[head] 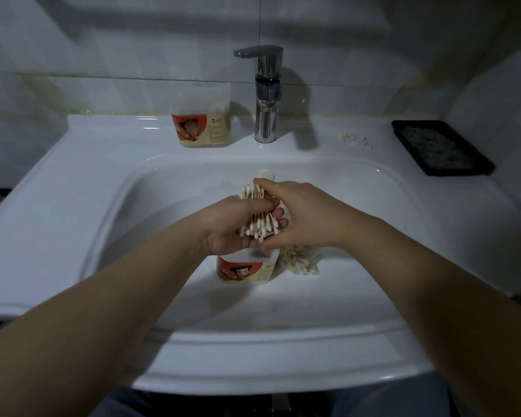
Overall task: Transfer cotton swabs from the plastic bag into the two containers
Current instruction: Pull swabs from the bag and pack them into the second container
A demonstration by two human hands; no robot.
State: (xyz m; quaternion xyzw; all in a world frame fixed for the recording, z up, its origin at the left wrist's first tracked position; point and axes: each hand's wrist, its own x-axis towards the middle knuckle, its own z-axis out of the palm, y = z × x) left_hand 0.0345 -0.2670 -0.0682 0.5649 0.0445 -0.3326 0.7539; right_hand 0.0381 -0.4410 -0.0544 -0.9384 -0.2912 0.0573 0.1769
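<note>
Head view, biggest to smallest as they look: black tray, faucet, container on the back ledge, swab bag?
1. Black tray
2. Container on the back ledge and faucet: too close to rank; the faucet is taller but narrower
3. Swab bag, only partly visible

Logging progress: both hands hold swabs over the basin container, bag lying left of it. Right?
No: the head view shows the bag lying right of the basin container. Left hand and right hand do hold swabs over it.
</note>
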